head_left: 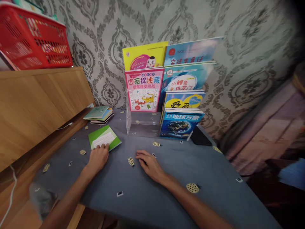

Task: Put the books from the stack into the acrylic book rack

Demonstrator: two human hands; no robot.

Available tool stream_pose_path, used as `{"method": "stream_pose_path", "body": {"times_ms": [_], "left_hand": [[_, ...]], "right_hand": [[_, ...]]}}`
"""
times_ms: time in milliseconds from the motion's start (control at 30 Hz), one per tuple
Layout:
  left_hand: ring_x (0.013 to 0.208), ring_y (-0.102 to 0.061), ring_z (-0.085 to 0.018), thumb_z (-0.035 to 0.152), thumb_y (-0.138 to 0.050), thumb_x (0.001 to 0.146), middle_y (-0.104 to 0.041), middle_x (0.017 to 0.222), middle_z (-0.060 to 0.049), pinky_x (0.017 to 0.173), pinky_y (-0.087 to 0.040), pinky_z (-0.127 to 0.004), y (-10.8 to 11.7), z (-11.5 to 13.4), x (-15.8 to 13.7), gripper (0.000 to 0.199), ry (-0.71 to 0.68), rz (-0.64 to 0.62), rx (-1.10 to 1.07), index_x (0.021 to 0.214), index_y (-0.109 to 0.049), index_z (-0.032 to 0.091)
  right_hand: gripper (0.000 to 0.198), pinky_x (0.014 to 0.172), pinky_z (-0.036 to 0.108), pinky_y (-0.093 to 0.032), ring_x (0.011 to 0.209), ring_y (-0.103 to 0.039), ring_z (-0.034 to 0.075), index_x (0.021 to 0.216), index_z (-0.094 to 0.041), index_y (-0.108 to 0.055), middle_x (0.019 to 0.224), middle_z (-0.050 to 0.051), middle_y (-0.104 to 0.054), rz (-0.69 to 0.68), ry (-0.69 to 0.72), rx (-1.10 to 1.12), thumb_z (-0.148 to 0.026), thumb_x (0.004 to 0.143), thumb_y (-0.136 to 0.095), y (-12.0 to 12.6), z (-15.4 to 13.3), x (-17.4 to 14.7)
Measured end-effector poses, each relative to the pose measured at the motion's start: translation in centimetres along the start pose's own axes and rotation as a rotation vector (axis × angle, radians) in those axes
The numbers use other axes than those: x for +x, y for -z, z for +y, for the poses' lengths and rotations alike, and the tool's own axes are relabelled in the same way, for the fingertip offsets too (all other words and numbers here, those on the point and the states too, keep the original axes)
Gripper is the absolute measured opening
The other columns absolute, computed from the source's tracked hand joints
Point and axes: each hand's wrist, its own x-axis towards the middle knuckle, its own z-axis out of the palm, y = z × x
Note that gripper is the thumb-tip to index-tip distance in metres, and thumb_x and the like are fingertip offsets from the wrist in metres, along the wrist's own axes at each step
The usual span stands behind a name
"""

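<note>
My left hand (pixel 98 157) is at the near edge of a green book (pixel 92 136) with a white lined panel on its cover. Its fingers are bent together over that edge, and the thumb is hidden. On the patterned cloth, my right hand (pixel 150 163) rests with fingers stretched out and nothing in it. Ahead of it stands a clear plastic book rack (pixel 143 130). The rack holds a pink picture book (pixel 145 90), a yellow book (pixel 145 52) behind it, and a right-hand column of books with a blue Earth book (pixel 181 125) in front.
A small stack of books (pixel 100 114) lies behind the green book. A black flat object (pixel 200 136) sits right of the rack. At left, a red plastic basket (pixel 35 38) tops a wooden cabinet (pixel 45 108). A pink curtain (pixel 257 133) hangs at right.
</note>
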Motion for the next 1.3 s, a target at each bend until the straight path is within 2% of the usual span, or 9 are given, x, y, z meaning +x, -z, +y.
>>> {"method": "stream_pose_path", "body": {"times_ms": [133, 200, 300, 400, 567, 733, 867, 1067, 1300], "left_hand": [[0.108, -0.065, -0.031, 0.04, -0.04, 0.1, -0.069, 0.116, -0.013, 0.08, -0.053, -0.038, 0.5, -0.8, 0.5, 0.038, -0.059, -0.029, -0.132, 0.119, -0.066, 0.02], [0.107, -0.066, -0.029, 0.046, -0.037, 0.101, -0.069, 0.12, -0.011, 0.084, -0.053, -0.037, 0.1, -2.3, 2.1, 0.042, -0.006, -0.04, -0.239, 0.12, -0.066, 0.022], [0.121, -0.06, -0.029, 0.04, -0.036, 0.101, -0.061, 0.135, -0.016, 0.097, -0.049, -0.039, -1.7, -4.9, 5.3, 0.047, 0.11, 0.059, -0.259, 0.135, -0.056, 0.015], [0.136, -0.048, -0.034, 0.041, -0.038, 0.1, -0.046, 0.152, -0.021, 0.106, -0.043, -0.046, -3.9, -6.8, 8.0, 0.056, 0.272, 0.105, -0.236, 0.145, -0.046, 0.01], [0.142, -0.042, -0.034, 0.045, -0.03, 0.101, -0.045, 0.153, -0.021, 0.112, -0.038, -0.05, -6.2, -7.6, 9.1, 0.059, 0.294, 0.058, -0.27, 0.146, -0.045, 0.009], [0.133, -0.051, -0.035, 0.047, -0.033, 0.099, -0.052, 0.147, -0.02, 0.106, -0.043, -0.05, -5.9, -6.4, 7.5, 0.059, 0.26, 0.093, -0.248, 0.142, -0.05, 0.01], [0.124, -0.055, -0.036, 0.05, -0.032, 0.099, -0.058, 0.138, -0.019, 0.099, -0.047, -0.051, -4.9, -4.3, 5.4, 0.058, 0.235, 0.116, -0.225, 0.138, -0.054, 0.013], [0.116, -0.058, -0.036, 0.052, -0.033, 0.098, -0.065, 0.125, -0.02, 0.093, -0.048, -0.05, -2.6, -0.4, 2.2, 0.057, 0.209, 0.115, -0.167, 0.128, -0.062, 0.013], [0.109, -0.062, -0.036, 0.05, -0.034, 0.1, -0.067, 0.115, -0.02, 0.084, -0.051, -0.044, -0.1, 2.4, -0.1, 0.054, 0.214, 0.077, -0.117, 0.116, -0.067, 0.011]], "right_hand": [[0.031, 0.1, 0.042, -0.053, 0.116, -0.067, 0.023, 0.105, -0.018, -0.072, 0.125, 0.014, -0.068, 0.004, -0.003, 0.003, -0.007, 0.091, -0.047, 0.0, -0.1, 0.0], [0.03, 0.1, 0.042, -0.053, 0.115, -0.067, 0.023, 0.104, -0.018, -0.073, 0.125, 0.014, -0.068, 0.006, 0.0, 0.001, -0.007, 0.091, -0.047, 0.0, -0.1, 0.1], [0.031, 0.1, 0.041, -0.053, 0.116, -0.067, 0.022, 0.104, -0.018, -0.073, 0.125, 0.014, -0.069, 0.007, 0.007, -0.006, -0.007, 0.091, -0.047, -0.2, 0.1, 0.1], [0.031, 0.101, 0.041, -0.052, 0.117, -0.066, 0.022, 0.105, -0.018, -0.073, 0.125, 0.013, -0.069, 0.008, 0.008, -0.02, -0.007, 0.091, -0.048, -0.4, 0.2, 0.1], [0.032, 0.1, 0.04, -0.053, 0.116, -0.066, 0.022, 0.107, -0.02, -0.073, 0.125, 0.012, -0.069, 0.017, 0.018, -0.023, -0.007, 0.09, -0.05, -0.5, 0.6, 0.0], [0.03, 0.101, 0.041, -0.052, 0.114, -0.067, 0.022, 0.106, -0.019, -0.073, 0.123, 0.012, -0.069, 0.021, 0.03, -0.023, -0.007, 0.09, -0.051, -0.6, 0.7, 0.1], [0.029, 0.1, 0.04, -0.052, 0.114, -0.066, 0.022, 0.109, -0.018, -0.072, 0.125, 0.012, -0.068, 0.019, 0.051, -0.038, -0.01, 0.092, -0.05, -0.7, 0.3, 0.1], [0.025, 0.096, 0.043, -0.051, 0.111, -0.06, 0.025, 0.109, -0.016, -0.07, 0.116, 0.013, -0.071, 0.061, 0.221, -0.171, -0.016, 0.097, -0.048, 0.2, -1.7, -0.5], [0.022, 0.091, 0.043, -0.042, 0.103, -0.057, 0.025, 0.095, -0.018, -0.07, 0.1, 0.01, -0.073, 0.068, 0.15, -0.376, -0.02, 0.099, -0.049, 1.2, -3.9, -1.6]]}}
